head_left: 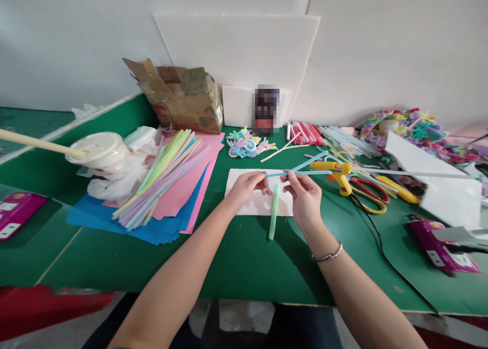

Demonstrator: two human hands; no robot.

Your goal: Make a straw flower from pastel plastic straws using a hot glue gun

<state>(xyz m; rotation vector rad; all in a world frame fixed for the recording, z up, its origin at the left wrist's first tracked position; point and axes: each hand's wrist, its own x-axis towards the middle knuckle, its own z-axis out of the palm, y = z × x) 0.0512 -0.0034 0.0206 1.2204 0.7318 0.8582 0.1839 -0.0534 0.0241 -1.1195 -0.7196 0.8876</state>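
Both my hands meet over a white sheet (244, 207) on the green table (236, 262). My left hand (247, 185) pinches one end of a thin blue straw (305, 173) that runs off to the right. My right hand (305, 196) grips the same straw with thumb and fingers closed. A pale green straw (274, 214) hangs straight down from between the hands, its lower end over the table. I cannot tell which hand holds it.
A bundle of pastel straws (163, 181) lies on pink and blue paper sheets (152, 227) at left. A yellow glue gun (337, 172), scissors (371, 194) and its black cord (381, 247) lie right. A cardboard box (183, 97), a lidded cup (99, 148) and straw shapes (246, 145) stand behind.
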